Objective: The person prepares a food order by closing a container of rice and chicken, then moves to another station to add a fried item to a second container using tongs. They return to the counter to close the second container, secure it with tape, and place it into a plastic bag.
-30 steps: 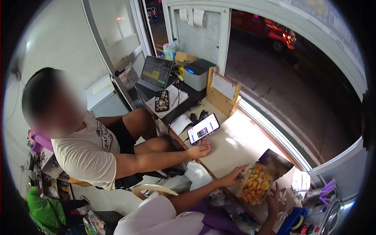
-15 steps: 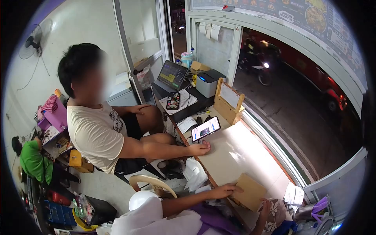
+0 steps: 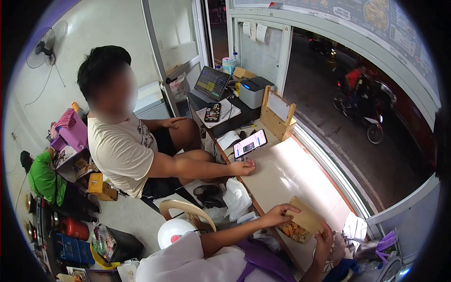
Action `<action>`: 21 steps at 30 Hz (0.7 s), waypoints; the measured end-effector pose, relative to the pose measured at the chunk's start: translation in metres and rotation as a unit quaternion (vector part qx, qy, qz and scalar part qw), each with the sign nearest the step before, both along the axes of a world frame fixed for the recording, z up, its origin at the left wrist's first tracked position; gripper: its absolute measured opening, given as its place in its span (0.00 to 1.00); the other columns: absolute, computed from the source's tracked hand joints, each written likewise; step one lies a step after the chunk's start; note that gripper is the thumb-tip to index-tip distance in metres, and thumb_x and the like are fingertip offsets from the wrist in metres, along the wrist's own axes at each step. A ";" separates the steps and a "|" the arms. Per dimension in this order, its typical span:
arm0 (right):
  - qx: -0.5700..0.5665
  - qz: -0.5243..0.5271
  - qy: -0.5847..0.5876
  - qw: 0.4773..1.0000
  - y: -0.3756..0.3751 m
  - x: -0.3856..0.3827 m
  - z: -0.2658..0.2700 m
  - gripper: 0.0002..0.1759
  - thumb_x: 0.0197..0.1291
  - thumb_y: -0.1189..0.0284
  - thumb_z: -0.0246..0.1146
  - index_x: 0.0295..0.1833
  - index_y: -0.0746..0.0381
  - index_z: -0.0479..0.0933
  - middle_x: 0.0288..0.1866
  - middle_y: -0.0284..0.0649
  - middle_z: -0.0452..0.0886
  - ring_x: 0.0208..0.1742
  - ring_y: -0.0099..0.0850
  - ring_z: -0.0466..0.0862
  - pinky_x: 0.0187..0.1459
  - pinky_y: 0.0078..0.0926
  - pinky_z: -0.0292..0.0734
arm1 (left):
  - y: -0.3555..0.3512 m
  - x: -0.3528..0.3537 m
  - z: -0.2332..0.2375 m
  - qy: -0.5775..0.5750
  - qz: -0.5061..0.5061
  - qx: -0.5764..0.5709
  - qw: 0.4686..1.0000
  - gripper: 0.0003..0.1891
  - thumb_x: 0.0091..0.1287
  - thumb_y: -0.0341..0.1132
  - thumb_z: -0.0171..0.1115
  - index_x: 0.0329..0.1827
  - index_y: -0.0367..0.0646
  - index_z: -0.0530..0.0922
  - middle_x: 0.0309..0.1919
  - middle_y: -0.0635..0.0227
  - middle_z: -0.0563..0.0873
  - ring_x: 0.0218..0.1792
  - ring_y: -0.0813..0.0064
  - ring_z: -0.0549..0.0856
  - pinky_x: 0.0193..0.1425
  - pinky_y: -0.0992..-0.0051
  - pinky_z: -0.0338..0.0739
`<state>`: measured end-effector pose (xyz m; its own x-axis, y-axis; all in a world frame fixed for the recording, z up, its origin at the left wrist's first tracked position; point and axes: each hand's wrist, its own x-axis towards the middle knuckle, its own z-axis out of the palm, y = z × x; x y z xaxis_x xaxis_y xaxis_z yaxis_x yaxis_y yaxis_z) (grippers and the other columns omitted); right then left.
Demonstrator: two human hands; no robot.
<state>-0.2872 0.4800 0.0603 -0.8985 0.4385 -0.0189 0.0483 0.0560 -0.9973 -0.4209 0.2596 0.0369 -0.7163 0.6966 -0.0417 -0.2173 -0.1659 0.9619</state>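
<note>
I see my left hand (image 3: 277,214) clamped on the lid edge of the cardboard box (image 3: 307,217); my right hand (image 3: 323,238) touches its right corner, grip unclear; the box lies at the tabletop's (image 3: 282,174) near edge.

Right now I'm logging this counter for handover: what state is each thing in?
Brown cardboard food box: lid partly raised, fried food showing; left hand holds the lid edge, right hand touches its near corner.
Propped black smartphone: screen lit.
Black point-of-sale tablet: screen lit.
White receipt printer: blue light on.
</note>
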 end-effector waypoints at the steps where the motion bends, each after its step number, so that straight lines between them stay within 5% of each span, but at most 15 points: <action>1: -0.003 0.007 0.026 1.000 -0.002 -0.003 0.003 0.22 0.59 0.79 0.61 0.60 0.64 0.74 0.49 0.33 0.76 0.43 0.21 0.74 0.44 0.20 0.71 | -0.002 -0.003 0.005 0.002 -0.011 -0.024 1.000 0.20 0.65 0.29 0.64 0.61 0.43 0.76 0.51 0.67 0.81 0.42 0.78 0.79 0.44 0.77 0.76; 5: 0.121 -0.013 -0.012 0.992 0.006 -0.011 0.002 0.22 0.59 0.82 0.59 0.61 0.62 0.74 0.49 0.36 0.76 0.44 0.26 0.75 0.46 0.24 0.71 | 0.000 -0.015 0.019 0.362 0.077 -0.153 0.916 0.26 0.59 0.29 0.67 0.63 0.42 0.74 0.39 0.64 0.81 0.41 0.66 0.76 0.51 0.70 0.71; 11: 0.349 -0.053 -0.003 0.936 -0.007 -0.025 0.016 0.21 0.59 0.82 0.58 0.58 0.59 0.78 0.47 0.42 0.73 0.47 0.36 0.73 0.51 0.29 0.69 | 0.003 -0.031 0.023 0.574 0.107 -0.219 0.782 0.25 0.60 0.36 0.66 0.62 0.43 0.74 0.37 0.65 0.81 0.39 0.65 0.74 0.51 0.68 0.72; 17: 0.379 -0.097 0.053 0.919 -0.009 -0.030 0.005 0.20 0.59 0.82 0.58 0.57 0.60 0.79 0.42 0.39 0.63 0.46 0.35 0.68 0.50 0.28 0.67 | 0.013 -0.037 0.012 0.620 0.138 -0.210 0.743 0.24 0.61 0.37 0.64 0.62 0.44 0.75 0.36 0.65 0.78 0.40 0.66 0.74 0.50 0.69 0.71; 21: 0.375 -0.117 0.068 0.917 -0.012 -0.030 -0.004 0.20 0.59 0.82 0.57 0.57 0.58 0.80 0.41 0.39 0.62 0.45 0.34 0.67 0.49 0.28 0.66 | 0.008 -0.033 0.025 0.535 0.116 -0.151 0.823 0.23 0.61 0.36 0.64 0.60 0.41 0.76 0.38 0.62 0.76 0.43 0.63 0.73 0.52 0.69 0.71</action>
<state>-0.3172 0.4682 0.0564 -0.7497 0.4635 0.4724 0.0250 0.7331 -0.6797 -0.4538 0.2673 0.0623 -0.5686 0.6088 0.5532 0.7843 0.1983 0.5879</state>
